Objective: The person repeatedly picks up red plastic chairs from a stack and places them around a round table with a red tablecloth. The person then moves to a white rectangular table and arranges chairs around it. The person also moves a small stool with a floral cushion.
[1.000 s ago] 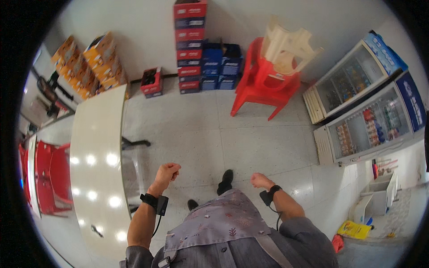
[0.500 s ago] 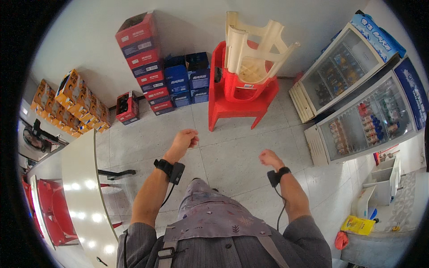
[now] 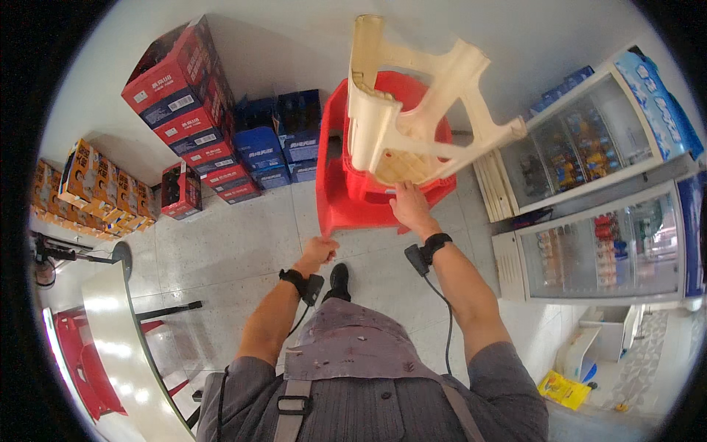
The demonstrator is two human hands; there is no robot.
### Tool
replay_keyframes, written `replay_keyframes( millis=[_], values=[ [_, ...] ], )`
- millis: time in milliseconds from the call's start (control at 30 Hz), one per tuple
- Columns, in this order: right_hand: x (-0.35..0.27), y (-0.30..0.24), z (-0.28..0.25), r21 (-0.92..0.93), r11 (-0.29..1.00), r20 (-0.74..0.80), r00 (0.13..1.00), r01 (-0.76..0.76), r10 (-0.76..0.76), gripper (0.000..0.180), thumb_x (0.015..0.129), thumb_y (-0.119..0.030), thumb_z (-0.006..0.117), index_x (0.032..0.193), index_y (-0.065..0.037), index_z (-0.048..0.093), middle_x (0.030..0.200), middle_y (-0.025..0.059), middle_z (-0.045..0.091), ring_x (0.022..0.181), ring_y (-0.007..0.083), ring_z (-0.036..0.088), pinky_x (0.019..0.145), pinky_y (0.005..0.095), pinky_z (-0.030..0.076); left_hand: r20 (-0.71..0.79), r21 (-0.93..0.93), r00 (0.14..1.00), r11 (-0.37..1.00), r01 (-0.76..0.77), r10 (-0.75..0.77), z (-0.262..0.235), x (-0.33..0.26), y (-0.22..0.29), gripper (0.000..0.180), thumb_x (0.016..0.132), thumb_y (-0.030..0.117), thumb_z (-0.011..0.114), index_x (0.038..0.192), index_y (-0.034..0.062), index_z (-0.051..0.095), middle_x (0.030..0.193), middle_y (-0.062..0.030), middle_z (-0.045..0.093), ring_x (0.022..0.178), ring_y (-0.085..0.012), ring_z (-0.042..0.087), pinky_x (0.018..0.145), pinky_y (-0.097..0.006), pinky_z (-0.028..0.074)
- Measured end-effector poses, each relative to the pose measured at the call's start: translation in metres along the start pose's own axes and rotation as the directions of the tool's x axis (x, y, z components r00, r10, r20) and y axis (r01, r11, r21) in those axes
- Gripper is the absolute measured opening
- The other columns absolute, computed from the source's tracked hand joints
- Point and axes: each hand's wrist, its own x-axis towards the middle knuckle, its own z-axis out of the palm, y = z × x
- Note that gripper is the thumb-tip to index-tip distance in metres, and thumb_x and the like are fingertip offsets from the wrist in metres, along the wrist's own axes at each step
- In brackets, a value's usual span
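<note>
An upturned cream plastic stool (image 3: 401, 168) rests with its legs in the air on a red plastic stool (image 3: 361, 184), and both are stacked on a red plastic chair (image 3: 333, 199). My right hand (image 3: 412, 208) is at the near edge of the cream stool, its fingers bent over the rim. Lower and to the left, my left hand (image 3: 318, 253) is in a loose fist close to the chair's front left leg, with nothing visible in it. Black straps with small cabled boxes circle both wrists.
Red and blue cartons (image 3: 206, 136) and blue crates (image 3: 261, 151) stand along the wall, orange cartons (image 3: 103, 188) farther left. Two glass-door drink fridges (image 3: 589, 254) flank the right side. A white table (image 3: 110, 309) is at the left. My shoe (image 3: 339, 280) is on the tiled floor.
I have come closer to the stacked chair and stools. My right hand has reached forward to the cream stool's edge. The left hand has come near the red chair, still curled.
</note>
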Motion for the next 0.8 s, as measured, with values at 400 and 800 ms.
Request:
replay_keyframes(
  millis=[400,800],
  values=[
    [-0.036,0.037,0.051,-0.153,0.963,0.338,0.928,0.221,-0.160,0.016,0.078,-0.013,0.059,0.091,-0.005,0.064,0.082,0.0168,0.068,0.080,0.0337,0.067,0.071,0.0447,0.055,-0.206,-0.367,0.956,0.922,0.120,-0.207,0.025,-0.114,-0.092,0.016,0.093,0.019,0.059,0.096,0.0037,0.061,0.084,-0.0098,0.069,0.068,-0.0162,0.065,0.061,-0.030,0.054],
    [-0.006,0.003,0.021,-0.015,0.906,0.316,0.862,0.422,-0.396,0.023,0.078,-0.020,0.066,0.093,-0.004,0.061,0.075,0.0196,0.067,0.072,0.0377,0.067,0.065,0.0489,0.053,-0.518,-0.704,0.755,0.702,-0.110,-0.401,0.133,-0.213,-0.187,0.017,0.091,0.017,0.060,0.097,0.0015,0.062,0.082,-0.0103,0.068,0.066,-0.0190,0.065,0.061,-0.032,0.055]
  ],
)
